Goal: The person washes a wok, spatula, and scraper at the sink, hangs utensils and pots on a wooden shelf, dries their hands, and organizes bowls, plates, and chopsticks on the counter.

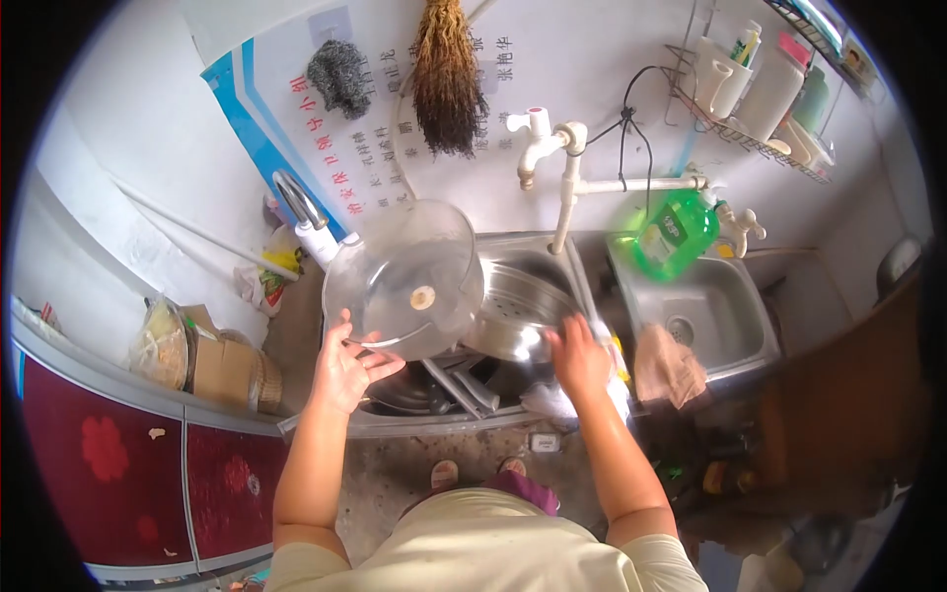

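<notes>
My left hand (343, 371) grips the near rim of a clear plastic tub (434, 247), tilted above the left sink basin (538, 247). A round pale spot marks the middle of the tub's bottom. Right of it, a shiny metal steamer pot (513, 340) with holes in its base rests in the basin. The fingers of my right hand (582, 360) are at the steamer pot's right edge, with the thumb against its outer side; the fingertips are slightly blurred. Beneath both vessels are dark pans with a metal handle (464, 387).
A white tap (541, 148) and pipe rise behind the basin. On the right stand a green soap bottle (678, 233), a second basin (725, 316) and a tan cloth (669, 363). A curved chrome faucet (301, 202) is at left. A wire rack (740, 128) holds bottles.
</notes>
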### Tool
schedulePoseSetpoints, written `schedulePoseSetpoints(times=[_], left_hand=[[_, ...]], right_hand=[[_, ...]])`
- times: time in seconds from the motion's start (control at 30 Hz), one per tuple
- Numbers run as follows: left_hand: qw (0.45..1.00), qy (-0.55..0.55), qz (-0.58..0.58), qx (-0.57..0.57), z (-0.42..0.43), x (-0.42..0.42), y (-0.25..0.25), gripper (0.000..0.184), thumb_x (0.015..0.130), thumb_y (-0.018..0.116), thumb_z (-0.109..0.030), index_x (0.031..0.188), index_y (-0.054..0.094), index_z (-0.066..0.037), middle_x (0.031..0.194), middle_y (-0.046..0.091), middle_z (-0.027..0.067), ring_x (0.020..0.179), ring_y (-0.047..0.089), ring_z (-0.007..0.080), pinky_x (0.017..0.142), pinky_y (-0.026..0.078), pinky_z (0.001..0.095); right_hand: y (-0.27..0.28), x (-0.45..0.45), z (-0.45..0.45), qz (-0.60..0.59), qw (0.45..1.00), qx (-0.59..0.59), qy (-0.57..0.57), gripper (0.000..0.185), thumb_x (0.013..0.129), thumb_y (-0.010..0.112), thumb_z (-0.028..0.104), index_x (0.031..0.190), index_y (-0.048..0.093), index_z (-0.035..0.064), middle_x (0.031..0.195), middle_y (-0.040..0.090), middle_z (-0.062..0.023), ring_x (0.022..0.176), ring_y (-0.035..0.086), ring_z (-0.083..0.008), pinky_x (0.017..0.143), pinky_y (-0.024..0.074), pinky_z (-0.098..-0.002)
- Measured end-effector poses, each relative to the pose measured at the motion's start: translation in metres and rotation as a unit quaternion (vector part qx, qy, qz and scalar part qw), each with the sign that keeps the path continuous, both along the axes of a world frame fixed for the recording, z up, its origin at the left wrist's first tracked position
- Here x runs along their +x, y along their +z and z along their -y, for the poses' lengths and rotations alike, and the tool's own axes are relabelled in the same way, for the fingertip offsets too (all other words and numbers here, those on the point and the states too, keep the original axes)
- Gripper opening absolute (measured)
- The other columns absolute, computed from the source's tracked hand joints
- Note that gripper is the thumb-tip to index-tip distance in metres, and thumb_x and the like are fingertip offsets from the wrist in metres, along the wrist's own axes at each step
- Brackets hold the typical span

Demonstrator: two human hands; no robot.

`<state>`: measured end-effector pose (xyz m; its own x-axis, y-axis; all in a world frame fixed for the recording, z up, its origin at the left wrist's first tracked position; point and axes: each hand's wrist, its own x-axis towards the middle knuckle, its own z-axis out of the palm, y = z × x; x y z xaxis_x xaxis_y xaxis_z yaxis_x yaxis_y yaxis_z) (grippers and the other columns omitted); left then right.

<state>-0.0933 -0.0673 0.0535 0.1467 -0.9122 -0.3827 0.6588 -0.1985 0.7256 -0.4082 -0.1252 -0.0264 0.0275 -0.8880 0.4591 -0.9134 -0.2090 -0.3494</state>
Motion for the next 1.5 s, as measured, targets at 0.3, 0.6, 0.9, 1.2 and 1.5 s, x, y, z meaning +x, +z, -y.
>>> schedulePoseSetpoints(times=[0.3,0.6,0.9,1.2,1.5], left_hand=[[0.999,0.012,-0.046,-0.007,-0.035,0.017,-0.006,0.048,0.077,0.056,-0.031,0.117,0.032,-0.02,0.114,0.039,0.0214,0.1,0.049,0.0445,0.083,0.043,0.0613],[0.995,0.072,-0.038,0.059,-0.063,0.032,-0.036,0.054,0.074,0.059,-0.025,0.119,0.028,-0.018,0.113,0.036,0.0205,0.1,0.047,0.0463,0.083,0.043,0.0625],[0.993,-0.006,0.079,0.089,-0.07,0.033,-0.044,0.069,0.082,0.059,-0.033,0.134,0.017,-0.012,0.132,0.018,0.0256,0.106,0.044,0.0484,0.083,0.046,0.0554],[0.986,-0.092,0.133,0.038,-0.087,0.06,-0.052,0.068,0.09,0.051,-0.032,0.137,0.014,0.0,0.141,0.017,0.0211,0.112,0.046,0.0385,0.087,0.047,0.0451],[0.951,-0.228,0.21,-0.023,-0.101,0.063,-0.048,0.029,0.091,0.049,-0.024,0.101,0.057,0.002,0.071,0.056,0.0037,0.056,0.05,0.0078,0.051,0.043,0.0219]], right_hand=[[0.016,-0.008,0.008,0.011,0.998,0.033,0.048,0.036,0.084,0.054,0.037,0.098,0.053,0.0038,0.096,0.059,-0.0196,0.081,0.059,-0.0388,0.065,0.0476,-0.0437],[0.028,0.042,-0.031,0.036,0.988,-0.094,0.119,0.053,0.077,0.064,0.018,0.123,0.043,0.0029,0.126,0.043,-0.0205,0.119,0.037,-0.0381,0.097,0.0287,-0.0469],[0.033,0.105,-0.065,0.082,0.956,-0.08,0.271,0.05,0.075,0.065,0.012,0.121,0.048,0.0068,0.13,0.038,-0.0192,0.119,0.037,-0.0371,0.093,0.0315,-0.0464],[0.024,0.149,-0.082,0.16,0.931,0.021,0.329,0.051,0.077,0.064,0.013,0.123,0.045,0.0021,0.129,0.04,-0.0241,0.107,0.048,-0.0396,0.087,0.0427,-0.0422],[0.018,0.188,-0.1,0.163,0.937,-0.035,0.306,0.041,0.075,0.066,0.008,0.112,0.053,0.0008,0.108,0.057,-0.0193,0.095,0.057,-0.0339,0.079,0.0466,-0.0363]])
